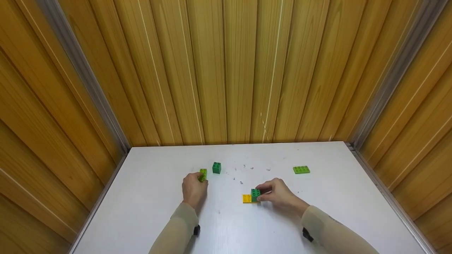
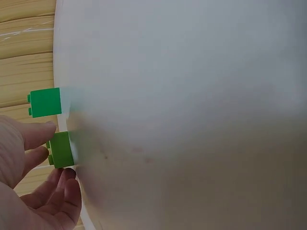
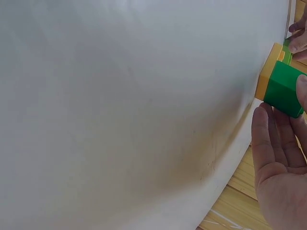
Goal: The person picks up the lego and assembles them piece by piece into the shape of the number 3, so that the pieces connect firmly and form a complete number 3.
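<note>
Fingers of the right hand (image 1: 279,193) pinch a green square-topped plastic block (image 1: 255,195) on a flat yellow plate (image 1: 247,199) on the white counter (image 1: 226,233); the left hand (image 1: 194,189) grips a lime-green studded piece (image 1: 203,171). Seating the block seems underway, calling next for even downward pressure.

In my head view I get bright, fairly even light from a source out of shot, with bluish glare on the white tabletop (image 1: 229,229) and soft shadows beside the left hand (image 1: 194,189) and right hand (image 1: 279,194), while the wide lens splays the wall panels (image 1: 240,70) towards the edges and fine detail looks slightly smeared. My left wrist view is dimmer, the tabletop a grey haze with blurred brown shade at lower right, its edge bowed, though the upper green brick (image 2: 45,102) reads fairly crisp. My right wrist view is equally hazy, with a broad, soft brown shadow running diagonally.
</note>
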`<move>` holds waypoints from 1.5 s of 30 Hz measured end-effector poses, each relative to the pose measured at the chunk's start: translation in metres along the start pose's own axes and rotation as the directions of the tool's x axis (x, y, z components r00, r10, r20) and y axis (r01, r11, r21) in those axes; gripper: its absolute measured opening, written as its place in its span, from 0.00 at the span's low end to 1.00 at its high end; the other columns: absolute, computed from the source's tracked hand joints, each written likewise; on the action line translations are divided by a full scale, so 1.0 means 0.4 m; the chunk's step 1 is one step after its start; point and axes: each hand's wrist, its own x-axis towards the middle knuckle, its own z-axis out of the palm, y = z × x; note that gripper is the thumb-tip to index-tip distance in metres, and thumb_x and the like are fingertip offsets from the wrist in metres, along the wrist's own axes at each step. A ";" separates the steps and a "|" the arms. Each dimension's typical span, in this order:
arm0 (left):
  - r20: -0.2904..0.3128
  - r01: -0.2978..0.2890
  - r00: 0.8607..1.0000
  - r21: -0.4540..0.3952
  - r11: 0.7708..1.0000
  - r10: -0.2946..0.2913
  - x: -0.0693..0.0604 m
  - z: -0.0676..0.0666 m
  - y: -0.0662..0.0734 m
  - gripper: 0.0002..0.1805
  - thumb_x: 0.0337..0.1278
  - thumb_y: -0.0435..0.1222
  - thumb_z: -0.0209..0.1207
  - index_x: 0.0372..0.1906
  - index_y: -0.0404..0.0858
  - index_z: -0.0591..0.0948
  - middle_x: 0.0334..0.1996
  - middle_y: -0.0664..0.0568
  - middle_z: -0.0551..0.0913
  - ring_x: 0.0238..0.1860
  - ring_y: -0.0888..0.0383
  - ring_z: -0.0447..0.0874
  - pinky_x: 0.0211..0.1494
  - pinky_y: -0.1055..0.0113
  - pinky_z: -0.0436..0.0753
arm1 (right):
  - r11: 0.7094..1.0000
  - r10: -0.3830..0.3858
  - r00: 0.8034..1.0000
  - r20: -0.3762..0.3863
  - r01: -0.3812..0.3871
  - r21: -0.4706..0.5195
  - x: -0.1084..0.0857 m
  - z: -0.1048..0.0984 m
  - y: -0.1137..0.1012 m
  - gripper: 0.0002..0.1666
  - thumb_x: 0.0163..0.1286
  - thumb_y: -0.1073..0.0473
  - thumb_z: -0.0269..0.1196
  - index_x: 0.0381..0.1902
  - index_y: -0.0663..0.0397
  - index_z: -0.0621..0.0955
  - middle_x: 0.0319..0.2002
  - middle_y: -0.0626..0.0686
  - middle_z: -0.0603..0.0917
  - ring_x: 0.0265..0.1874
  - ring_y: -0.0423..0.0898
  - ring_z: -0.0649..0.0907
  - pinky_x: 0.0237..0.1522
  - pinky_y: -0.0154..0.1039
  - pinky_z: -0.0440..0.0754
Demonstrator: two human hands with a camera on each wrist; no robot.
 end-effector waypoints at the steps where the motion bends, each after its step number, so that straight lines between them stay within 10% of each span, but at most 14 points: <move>1: 0.001 0.003 1.000 0.000 1.000 -0.003 0.001 0.001 -0.001 0.16 0.65 0.30 0.73 0.56 0.31 0.93 0.57 0.38 0.94 0.63 0.38 0.93 0.66 0.42 0.92 | 1.000 0.001 1.000 -0.001 -0.001 0.001 0.000 0.000 0.000 0.22 0.68 0.63 0.80 0.59 0.58 0.92 0.55 0.58 0.95 0.56 0.54 0.93 0.58 0.44 0.95; 45: 0.028 0.117 0.993 -0.083 0.990 -0.115 -0.009 -0.030 0.024 0.20 0.73 0.30 0.69 0.66 0.32 0.88 0.63 0.37 0.91 0.65 0.38 0.91 0.71 0.40 0.89 | 0.997 0.062 0.998 -0.030 -0.060 0.039 -0.005 0.007 -0.014 0.21 0.67 0.65 0.81 0.57 0.55 0.93 0.53 0.53 0.95 0.54 0.48 0.92 0.57 0.40 0.94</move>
